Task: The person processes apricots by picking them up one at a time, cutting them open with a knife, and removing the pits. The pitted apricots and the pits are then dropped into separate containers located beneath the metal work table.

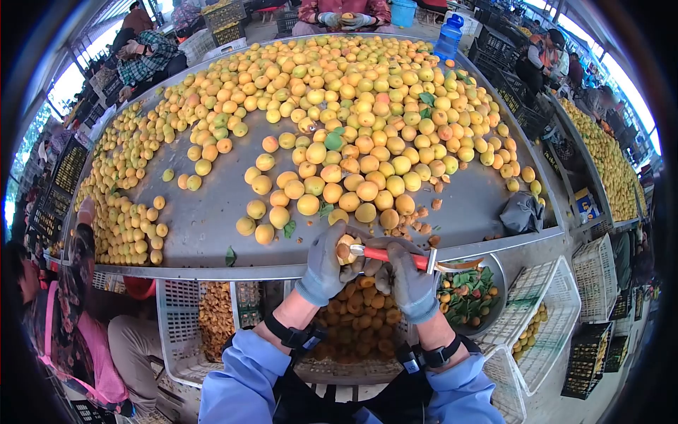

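Observation:
My left hand, in a grey glove, is closed around an apricot whose cut or opened side faces up. My right hand, gloved too, grips a red-handled knife. The knife's metal tip touches the apricot, while a curved blade sticks out to the right from the other end. Both hands are just over the front edge of a metal table heaped with whole apricots. Below them, a crate holds many apricot halves, partly hidden by my arms.
Loose pits and a dark plastic bag lie on the table. Below right are a metal bowl of leaves and fruit and white crates. Another crate stands left, near a seated person. A blue bottle stands at the far edge.

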The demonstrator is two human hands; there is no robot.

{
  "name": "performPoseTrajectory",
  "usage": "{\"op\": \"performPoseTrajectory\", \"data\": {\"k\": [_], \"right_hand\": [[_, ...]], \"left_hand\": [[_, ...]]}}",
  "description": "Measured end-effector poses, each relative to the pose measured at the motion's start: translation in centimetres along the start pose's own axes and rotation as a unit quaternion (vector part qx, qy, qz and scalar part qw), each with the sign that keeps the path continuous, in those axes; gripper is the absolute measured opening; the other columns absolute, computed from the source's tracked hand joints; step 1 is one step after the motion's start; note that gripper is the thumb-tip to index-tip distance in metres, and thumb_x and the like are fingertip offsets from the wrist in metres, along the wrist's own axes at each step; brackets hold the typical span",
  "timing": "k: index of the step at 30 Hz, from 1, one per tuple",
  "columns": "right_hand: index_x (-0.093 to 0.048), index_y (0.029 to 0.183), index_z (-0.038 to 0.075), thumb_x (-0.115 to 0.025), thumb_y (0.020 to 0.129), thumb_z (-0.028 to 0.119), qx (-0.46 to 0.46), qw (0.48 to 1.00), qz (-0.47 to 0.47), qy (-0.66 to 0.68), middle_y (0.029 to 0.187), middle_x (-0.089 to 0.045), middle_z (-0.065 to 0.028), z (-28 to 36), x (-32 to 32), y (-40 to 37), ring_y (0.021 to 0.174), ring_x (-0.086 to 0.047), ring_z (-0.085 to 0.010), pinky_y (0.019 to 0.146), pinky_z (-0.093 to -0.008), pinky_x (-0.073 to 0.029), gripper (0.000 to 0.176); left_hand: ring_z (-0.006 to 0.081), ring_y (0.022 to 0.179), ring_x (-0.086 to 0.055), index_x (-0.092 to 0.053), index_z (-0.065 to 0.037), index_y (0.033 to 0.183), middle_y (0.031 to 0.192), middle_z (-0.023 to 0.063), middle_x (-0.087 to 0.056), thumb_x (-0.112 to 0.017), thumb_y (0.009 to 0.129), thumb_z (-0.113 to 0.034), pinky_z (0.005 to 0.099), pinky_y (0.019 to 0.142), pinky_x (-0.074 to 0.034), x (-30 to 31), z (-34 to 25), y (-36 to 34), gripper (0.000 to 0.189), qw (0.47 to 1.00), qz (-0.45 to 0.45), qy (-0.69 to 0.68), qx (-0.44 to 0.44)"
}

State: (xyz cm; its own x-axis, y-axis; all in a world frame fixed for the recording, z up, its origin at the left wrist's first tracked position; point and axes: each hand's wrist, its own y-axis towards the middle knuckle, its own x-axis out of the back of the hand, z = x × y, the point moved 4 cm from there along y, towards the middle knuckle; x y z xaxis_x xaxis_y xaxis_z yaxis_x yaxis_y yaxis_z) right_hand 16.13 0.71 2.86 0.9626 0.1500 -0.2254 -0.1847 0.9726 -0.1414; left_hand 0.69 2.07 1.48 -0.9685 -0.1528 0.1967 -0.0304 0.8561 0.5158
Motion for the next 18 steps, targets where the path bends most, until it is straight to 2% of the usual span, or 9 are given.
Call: {"op": "performPoseTrajectory", "data": {"k": [4,6,7,9,10,11,12,16,18], "right_hand": [[-0.063,0.117,-0.002,-0.04,0.108,0.03,0.011,1.0,0.004,-0.001,0.075,-0.065,-0.0083,-0.1,0.1,0.1,0.049,-0.047,-0.0082,0.045,-0.0205,-0.036,0.04],[-0.063,0.116,-0.002,-0.041,0.108,0.03,0.015,1.0,-0.001,0.015,0.074,-0.065,-0.0081,0.0,0.1,0.1,0.05,-0.047,-0.0084,0.046,-0.0208,-0.036,0.04],[-0.063,0.116,-0.002,-0.041,0.108,0.03,0.015,1.0,-0.001,0.014,0.074,-0.065,-0.0081,0.0,0.1,0.1,0.05,-0.047,-0.0084,0.046,-0.0208,-0.036,0.04],[-0.063,0.117,-0.002,-0.041,0.108,0.031,0.02,1.0,0.003,0.011,0.074,-0.064,-0.0078,0.0,0.2,0.2,0.05,-0.047,-0.0086,0.046,-0.0211,-0.036,0.04],[-0.063,0.117,-0.002,-0.041,0.108,0.031,0.02,1.0,0.004,0.01,0.074,-0.064,-0.0078,-0.1,0.2,0.3,0.05,-0.047,-0.0086,0.046,-0.0211,-0.036,0.04],[-0.063,0.117,-0.002,-0.041,0.108,0.031,0.014,1.0,0.001,0.011,0.074,-0.065,-0.0076,-0.3,0.3,0.3,0.05,-0.047,-0.0088,0.047,-0.0213,-0.036,0.041],[-0.063,0.117,-0.002,-0.041,0.108,0.031,0.007,1.0,-0.002,0.012,0.074,-0.065,-0.0075,-0.5,0.4,0.3,0.05,-0.048,-0.009,0.047,-0.0214,-0.037,0.041],[-0.067,0.113,-0.002,-0.047,0.107,0.021,0.01,0.999,-0.006,0.045,0.075,-0.068,-0.0057,0.0,0.7,0.2,0.05,-0.055,-0.0082,0.044,-0.0197,-0.039,0.031],[-0.067,0.114,-0.001,-0.047,0.106,0.021,0.04,0.999,0.005,-0.015,0.075,-0.068,-0.0053,0.7,0.8,0.1,0.05,-0.055,-0.0077,0.044,-0.0195,-0.039,0.031]], "left_hand": [[0.0097,0.059,-0.057,-0.06,-0.001,0.103,0.077,0.0057,-0.062,-0.041,0.105,-0.041,0.0215,0.049,-0.042,0.1,1.6,-0.7,0.044,0.999,0.037,0.001,0.006],[0.0151,0.073,-0.063,-0.053,0.0,0.118,0.091,0.0089,-0.065,-0.056,0.101,-0.023,0.0276,0.062,-0.051,-0.4,5.1,-1.6,0.029,0.996,0.037,-0.059,0.055],[0.0151,0.073,-0.063,-0.053,0.0,0.118,0.091,0.0089,-0.065,-0.056,0.101,-0.023,0.0276,0.062,-0.051,0.0,5.5,-1.8,0.029,0.996,0.037,-0.06,0.055],[0.0216,0.085,-0.065,-0.043,-0.001,0.132,0.099,0.0122,-0.065,-0.068,0.089,-0.004,0.0358,0.073,-0.054,-0.3,7.1,-2.4,0.049,0.889,0.117,-0.275,0.347],[0.0216,0.085,-0.065,-0.043,-0.001,0.132,0.099,0.0122,-0.065,-0.068,0.089,-0.004,0.0358,0.073,-0.054,-0.6,6.4,-2.1,0.049,0.889,0.117,-0.275,0.347],[0.0228,0.084,-0.065,-0.043,-0.002,0.133,0.099,0.0129,-0.065,-0.066,0.09,-0.004,0.036,0.073,-0.054,-0.1,4.1,-0.9,0.049,0.985,0.069,-0.121,0.101],[0.0239,0.083,-0.064,-0.042,-0.003,0.135,0.099,0.0136,-0.065,-0.064,0.091,-0.004,0.0361,0.073,-0.054,0.1,1.5,-0.7,0.049,0.987,0.016,0.044,-0.153],[0.0254,0.083,-0.064,-0.045,-0.002,0.132,0.103,0.0144,-0.063,-0.062,0.094,-0.006,0.0358,0.074,-0.053,0.6,0.5,0.0,0.042,0.985,0.013,0.046,-0.167],[0.0198,0.073,-0.064,-0.048,0.0,0.126,0.095,0.0123,-0.067,-0.051,0.102,-0.023,0.0323,0.063,-0.051,0.5,3.7,0.0,0.034,0.971,0.204,-0.016,0.125]]}}
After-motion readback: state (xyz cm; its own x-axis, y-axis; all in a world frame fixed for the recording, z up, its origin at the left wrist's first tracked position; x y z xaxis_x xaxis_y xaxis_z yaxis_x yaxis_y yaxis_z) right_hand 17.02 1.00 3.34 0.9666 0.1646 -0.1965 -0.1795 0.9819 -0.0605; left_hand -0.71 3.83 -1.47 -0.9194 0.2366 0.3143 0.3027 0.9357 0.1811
